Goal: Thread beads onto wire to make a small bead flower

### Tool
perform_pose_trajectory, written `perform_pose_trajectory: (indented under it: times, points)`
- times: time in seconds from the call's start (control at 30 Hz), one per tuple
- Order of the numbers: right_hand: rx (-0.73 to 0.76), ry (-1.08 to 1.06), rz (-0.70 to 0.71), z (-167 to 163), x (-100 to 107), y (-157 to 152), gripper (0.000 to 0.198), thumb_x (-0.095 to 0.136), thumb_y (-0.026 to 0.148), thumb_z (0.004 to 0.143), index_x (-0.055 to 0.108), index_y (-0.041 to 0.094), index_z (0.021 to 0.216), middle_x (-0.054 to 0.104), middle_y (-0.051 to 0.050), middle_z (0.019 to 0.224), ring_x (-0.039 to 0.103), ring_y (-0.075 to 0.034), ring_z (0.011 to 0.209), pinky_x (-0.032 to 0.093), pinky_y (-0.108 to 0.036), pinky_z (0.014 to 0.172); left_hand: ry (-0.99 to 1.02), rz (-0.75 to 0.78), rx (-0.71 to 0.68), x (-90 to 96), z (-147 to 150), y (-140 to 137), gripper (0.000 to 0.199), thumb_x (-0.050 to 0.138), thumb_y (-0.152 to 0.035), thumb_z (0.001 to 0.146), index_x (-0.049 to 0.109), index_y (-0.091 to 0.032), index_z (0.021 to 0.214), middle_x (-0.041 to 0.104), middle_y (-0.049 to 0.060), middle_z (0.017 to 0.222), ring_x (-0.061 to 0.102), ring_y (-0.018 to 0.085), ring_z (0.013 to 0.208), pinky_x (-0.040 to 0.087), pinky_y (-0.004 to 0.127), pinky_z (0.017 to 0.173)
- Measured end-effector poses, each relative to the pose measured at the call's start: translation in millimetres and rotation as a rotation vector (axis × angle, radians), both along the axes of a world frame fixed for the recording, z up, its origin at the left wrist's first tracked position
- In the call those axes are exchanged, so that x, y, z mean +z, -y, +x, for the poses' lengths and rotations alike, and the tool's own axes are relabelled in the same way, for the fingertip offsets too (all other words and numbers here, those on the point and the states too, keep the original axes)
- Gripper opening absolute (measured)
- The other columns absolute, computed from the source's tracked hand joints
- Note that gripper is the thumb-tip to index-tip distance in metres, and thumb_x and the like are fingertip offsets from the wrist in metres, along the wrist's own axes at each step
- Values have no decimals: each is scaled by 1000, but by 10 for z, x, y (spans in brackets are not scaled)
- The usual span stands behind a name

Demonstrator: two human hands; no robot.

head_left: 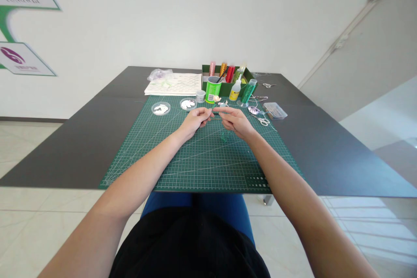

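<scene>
Between my hands a small pale peach artificial flower (216, 98) stands up on a short green stem. My left hand (198, 120) is closed in a pinch on that stem, just below the bloom. Opposite it, my right hand (237, 121) reaches its index finger out to the stem by the left fingertips, while its other fingers curl in. Whatever those curled fingers hold is too small to make out. Some thin green strand (223, 137) shows beneath the right hand, over the green cutting mat (189, 156).
Two clear dishes (160, 108) with white pieces sit at left. Behind are a paper stack (177, 84), a green can (213, 90), a glue bottle (235, 90) and a green box (228, 87) of colourful tubes. Scissors (263, 120) and a clear plastic case (275, 110) lie at right.
</scene>
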State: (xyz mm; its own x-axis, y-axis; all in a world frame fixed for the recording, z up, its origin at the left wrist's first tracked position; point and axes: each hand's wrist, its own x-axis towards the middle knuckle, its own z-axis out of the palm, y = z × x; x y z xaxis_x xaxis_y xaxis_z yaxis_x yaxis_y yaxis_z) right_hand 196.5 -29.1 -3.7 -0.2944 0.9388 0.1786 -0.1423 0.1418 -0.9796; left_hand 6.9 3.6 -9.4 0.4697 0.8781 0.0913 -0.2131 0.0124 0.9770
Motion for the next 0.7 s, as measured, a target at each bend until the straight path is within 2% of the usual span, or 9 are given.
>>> perform_pose_trajectory:
  times: [0.4, 0.7]
  points:
    - [8, -21, -3, -1, 0, 1, 37, 70, 33, 85, 69, 10, 113, 31, 13, 38, 20, -4, 35, 13, -23, 40, 43, 34, -14, -10, 14, -1, 29, 76, -38, 82, 63, -13, 78, 58, -1, 69, 43, 4, 48, 29, 19, 44]
    - [4, -26, -7, -5, 1, -2, 36, 71, 33, 84, 70, 10, 112, 32, 13, 37, 20, -5, 35, 13, -23, 40, 46, 47, -7, -13, 13, -5, 30, 80, -36, 78, 60, -14, 76, 58, -2, 67, 43, 4, 47, 28, 19, 43]
